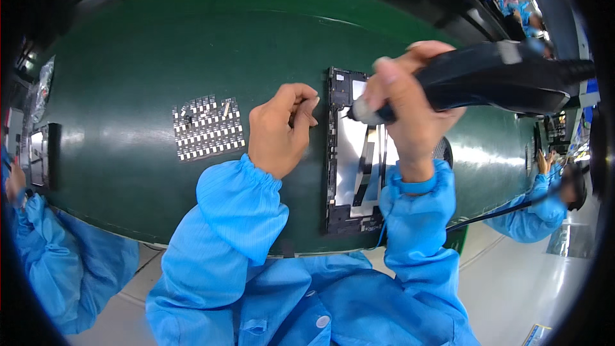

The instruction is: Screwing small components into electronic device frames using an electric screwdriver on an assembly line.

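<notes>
My right hand (413, 106) is wrapped around a black electric screwdriver (493, 80), its tip pointing left over the upper part of an opened tablet-like device (351, 154). That device lies flat, with a dark frame, silver plates and dark flat strips showing. My left hand (282, 127) is just left of the device's frame, thumb and fingers pinched together; whatever sits between them is too small to tell. Further left lies a dark sheet of small parts (208, 131) with rows of white marks and a few loose pieces on top. The right hand and tool hide the device's upper right.
The green table (122, 102) runs across the view. A round black object (443, 150) sits partly behind my right wrist. At far left are another device (41, 154) and a clear plastic bag (43, 90). Blue-sleeved people (535, 211) work on both sides. A dark cable (487, 211) runs to the right.
</notes>
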{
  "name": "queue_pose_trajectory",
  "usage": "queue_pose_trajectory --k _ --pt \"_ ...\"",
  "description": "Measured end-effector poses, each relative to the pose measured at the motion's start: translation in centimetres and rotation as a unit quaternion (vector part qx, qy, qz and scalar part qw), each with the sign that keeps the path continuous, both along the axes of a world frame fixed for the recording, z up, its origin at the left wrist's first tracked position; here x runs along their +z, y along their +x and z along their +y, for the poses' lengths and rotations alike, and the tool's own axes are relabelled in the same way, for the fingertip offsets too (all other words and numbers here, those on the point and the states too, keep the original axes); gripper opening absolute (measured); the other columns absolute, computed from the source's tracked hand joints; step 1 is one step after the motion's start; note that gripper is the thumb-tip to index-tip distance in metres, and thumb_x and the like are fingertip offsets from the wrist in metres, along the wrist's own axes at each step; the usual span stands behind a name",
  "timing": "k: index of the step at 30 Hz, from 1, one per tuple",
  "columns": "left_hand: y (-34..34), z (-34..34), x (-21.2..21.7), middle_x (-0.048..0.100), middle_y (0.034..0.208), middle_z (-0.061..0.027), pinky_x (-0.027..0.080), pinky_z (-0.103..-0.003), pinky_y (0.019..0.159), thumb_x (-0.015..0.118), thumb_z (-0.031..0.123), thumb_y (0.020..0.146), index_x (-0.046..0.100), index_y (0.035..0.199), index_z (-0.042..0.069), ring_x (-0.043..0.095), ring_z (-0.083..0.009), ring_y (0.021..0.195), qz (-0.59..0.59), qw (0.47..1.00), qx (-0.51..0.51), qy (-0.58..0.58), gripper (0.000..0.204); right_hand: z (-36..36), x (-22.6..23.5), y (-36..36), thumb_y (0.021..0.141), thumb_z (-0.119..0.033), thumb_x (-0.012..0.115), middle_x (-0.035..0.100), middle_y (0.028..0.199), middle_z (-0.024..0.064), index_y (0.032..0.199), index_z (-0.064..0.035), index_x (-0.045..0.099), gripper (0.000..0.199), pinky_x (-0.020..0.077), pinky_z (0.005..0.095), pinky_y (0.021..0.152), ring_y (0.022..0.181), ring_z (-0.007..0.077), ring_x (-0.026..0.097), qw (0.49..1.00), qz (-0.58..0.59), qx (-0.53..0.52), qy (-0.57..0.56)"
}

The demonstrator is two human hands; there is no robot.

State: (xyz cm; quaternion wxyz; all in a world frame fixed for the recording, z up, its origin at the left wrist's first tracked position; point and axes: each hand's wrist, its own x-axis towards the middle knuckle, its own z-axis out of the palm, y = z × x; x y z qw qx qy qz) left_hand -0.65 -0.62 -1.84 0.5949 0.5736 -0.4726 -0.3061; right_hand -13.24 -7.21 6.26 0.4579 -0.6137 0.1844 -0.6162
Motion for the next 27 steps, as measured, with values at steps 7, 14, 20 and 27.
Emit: queue_pose_trajectory --k 7,14,20,27 --pt "1.2 -0.8 -0.1 0.067 0.098 -0.0183 0.056 -0.028 0.066 0.052 -0.012 0.079 0.066 0.093 -0.001 0.069 -0.0222 0.077 -0.149 0.984 0.022 -0.098 0.022 -1.2 0.7 -6.7 0.078 0.005 0.069 0.062 0.063 0.0071 0.101 0.0011 0.055 0.027 0.0469 0.0235 0.053 0.052 0.0124 0.059 0.987 0.023 -0.146 -0.067" --pt "-3.7 4.6 2.3 0.064 0.109 -0.0181 0.049 -0.041 0.089 0.075 0.009 0.073 0.064 0.105 0.001 0.062 -0.0321 0.104 -0.366 0.92 -0.11 -0.093 0.035 -1.7 -0.4 -12.0 0.076 0.003 0.072 0.062 0.063 0.0061 0.1 0.0022 0.057 0.028 0.0453 0.024 0.052 0.051 0.0124 0.058 0.967 0.009 -0.249 -0.048" --pt "-7.0 7.4 1.1 0.061 0.116 -0.0149 0.043 -0.047 0.097 0.079 0.02 0.067 0.062 0.104 -0.001 0.054 -0.0296 0.118 -0.454 0.837 -0.268 -0.146 0.046 -0.2 -0.1 -11.8 0.074 0.008 0.071 0.06 0.063 0.0043 0.1 0.0031 0.056 0.03 0.0429 0.0212 0.049 0.051 0.0096 0.056 0.968 -0.028 -0.246 -0.024" --pt "-0.9 -11.0 1.7 0.062 0.105 -0.0183 0.048 -0.044 0.086 0.07 0.016 0.076 0.06 0.101 0.001 0.059 -0.0391 0.095 -0.557 0.81 -0.143 -0.113 0.031 0.4 -1.7 -10.9 0.072 0.006 0.074 0.055 0.062 -0.0042 0.095 0.0006 0.06 0.027 0.0365 0.0188 0.049 0.054 0.0024 0.048 0.979 -0.035 -0.183 0.077"
